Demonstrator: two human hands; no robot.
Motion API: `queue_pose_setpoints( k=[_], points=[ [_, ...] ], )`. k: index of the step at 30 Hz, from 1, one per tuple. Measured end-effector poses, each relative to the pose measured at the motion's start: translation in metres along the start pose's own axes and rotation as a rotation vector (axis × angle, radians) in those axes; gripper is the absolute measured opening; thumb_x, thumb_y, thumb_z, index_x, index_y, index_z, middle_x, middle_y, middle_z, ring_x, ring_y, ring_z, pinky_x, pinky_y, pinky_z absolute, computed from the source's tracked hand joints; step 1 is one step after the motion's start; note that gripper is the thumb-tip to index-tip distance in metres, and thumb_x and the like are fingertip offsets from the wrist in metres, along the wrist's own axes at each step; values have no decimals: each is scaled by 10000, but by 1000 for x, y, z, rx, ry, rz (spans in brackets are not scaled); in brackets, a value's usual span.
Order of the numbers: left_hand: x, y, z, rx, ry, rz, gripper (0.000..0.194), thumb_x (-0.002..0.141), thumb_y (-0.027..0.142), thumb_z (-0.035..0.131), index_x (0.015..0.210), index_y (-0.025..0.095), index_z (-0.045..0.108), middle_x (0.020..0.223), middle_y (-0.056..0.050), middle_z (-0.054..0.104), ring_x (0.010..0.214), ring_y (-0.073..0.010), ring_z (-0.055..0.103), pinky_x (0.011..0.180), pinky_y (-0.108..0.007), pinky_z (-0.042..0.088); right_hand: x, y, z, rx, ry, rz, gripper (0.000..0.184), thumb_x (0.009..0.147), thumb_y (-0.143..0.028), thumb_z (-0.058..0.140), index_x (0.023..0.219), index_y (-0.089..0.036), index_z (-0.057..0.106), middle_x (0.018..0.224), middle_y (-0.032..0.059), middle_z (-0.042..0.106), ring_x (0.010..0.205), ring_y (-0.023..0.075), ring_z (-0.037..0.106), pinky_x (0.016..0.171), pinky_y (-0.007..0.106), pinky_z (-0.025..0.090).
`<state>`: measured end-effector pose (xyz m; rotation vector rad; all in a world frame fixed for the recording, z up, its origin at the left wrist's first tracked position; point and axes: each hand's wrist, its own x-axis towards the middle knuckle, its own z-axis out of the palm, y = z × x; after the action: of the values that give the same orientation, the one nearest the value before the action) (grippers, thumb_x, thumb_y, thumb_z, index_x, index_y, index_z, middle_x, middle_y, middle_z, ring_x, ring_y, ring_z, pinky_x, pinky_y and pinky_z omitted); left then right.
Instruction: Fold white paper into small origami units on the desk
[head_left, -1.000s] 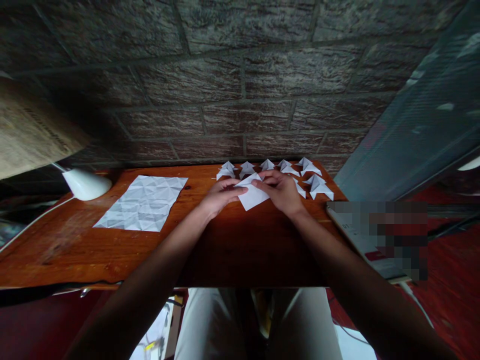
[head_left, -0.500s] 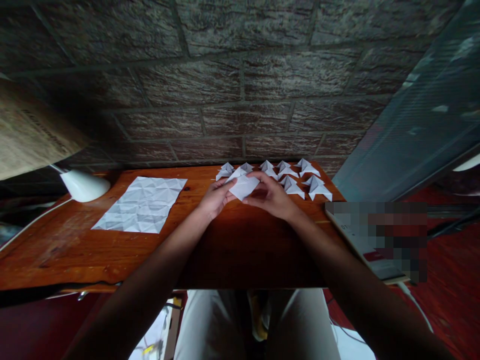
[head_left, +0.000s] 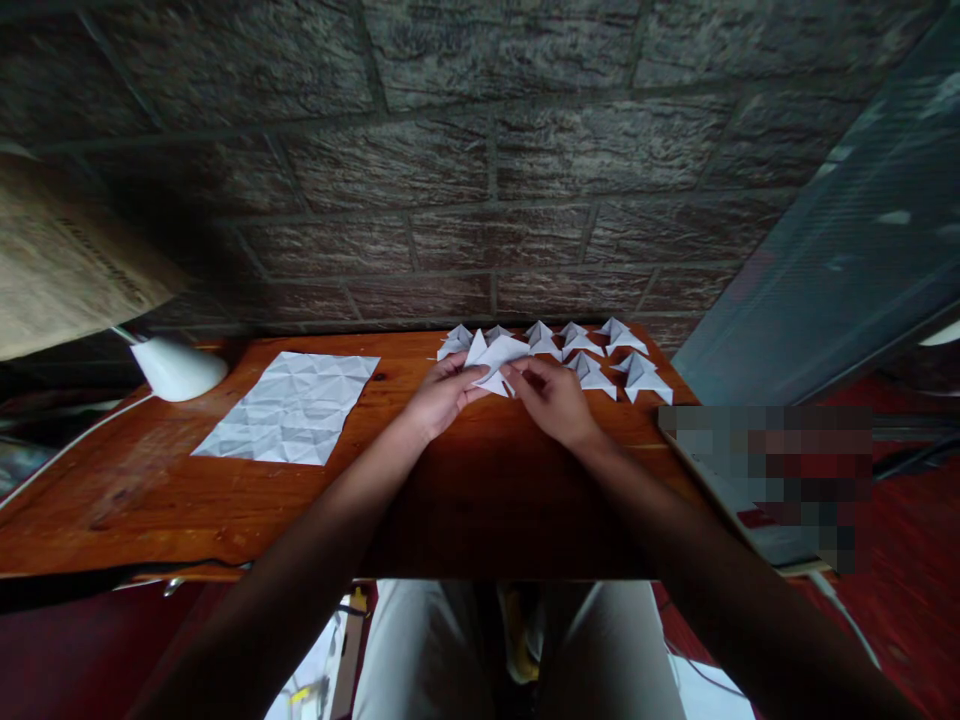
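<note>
A small white folded paper is held up between both hands above the wooden desk, one of its points standing upward. My left hand is closed on its left side, thumb on top. My right hand pinches the lower right edge between thumb and fingers. Behind and to the right, several folded paper pieces stand in two rows along the back of the desk; the hands and the held paper partly hide some. A creased sheet of paper lies flat to the left.
The wooden desk runs up to a brick wall. A white-based lamp with a brown shade stands at the left. At the right edge lies a flat grey item, partly blurred out. A bluish panel rises behind it.
The paper has been turned and reshaped in my hands, from a flat diamond to a form with a raised point. My right hand has let its grip open and closed again on the lower edge.
</note>
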<state>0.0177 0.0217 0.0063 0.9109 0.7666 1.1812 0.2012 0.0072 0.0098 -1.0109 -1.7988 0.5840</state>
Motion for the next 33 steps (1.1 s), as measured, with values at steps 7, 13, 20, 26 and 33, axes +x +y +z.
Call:
queue_pose_setpoints(
  k=[7, 13, 20, 26, 33],
  points=[
    [-4, 1, 5, 152, -55, 94, 497, 635, 194, 844, 1118, 217, 733, 994, -20, 745, 841, -151, 667, 742, -257, 561, -1, -4, 2, -85, 140, 40, 332, 960, -461, 543, 843, -186, 687, 640, 0, 600, 583, 137, 521, 616, 267, 405],
    [-2, -1, 6, 182, -76, 108, 310, 635, 230, 832, 936, 175, 788, 849, -21, 739, 769, -139, 635, 682, -238, 531, 0, -4, 0, -116, 162, 49, 343, 966, -475, 523, 853, -192, 679, 661, 18, 617, 612, 157, 541, 629, 278, 415],
    [-4, -2, 6, 219, -122, 131, 374, 648, 260, 879, 1003, 180, 792, 964, -48, 772, 862, -174, 680, 832, -295, 519, 1, -1, -1, -66, 164, 62, 356, 953, -509, 531, 829, -205, 668, 708, 43, 651, 653, 179, 565, 638, 295, 435],
    [-4, -3, 3, 276, -163, 176, 344, 696, 300, 871, 1011, 183, 794, 977, -55, 791, 873, -178, 703, 901, -318, 512, 0, -3, -1, -50, 159, 71, 290, 939, -442, 556, 809, -199, 645, 703, 36, 642, 614, 162, 536, 640, 301, 419],
    [-3, -5, 6, 211, -134, 150, 375, 677, 344, 883, 1000, 178, 788, 992, -61, 787, 913, -202, 714, 923, -348, 535, 1, -7, -2, -22, 174, 99, 290, 935, -435, 597, 1098, -195, 598, 564, -53, 537, 501, 138, 476, 613, 300, 407]
  ],
)
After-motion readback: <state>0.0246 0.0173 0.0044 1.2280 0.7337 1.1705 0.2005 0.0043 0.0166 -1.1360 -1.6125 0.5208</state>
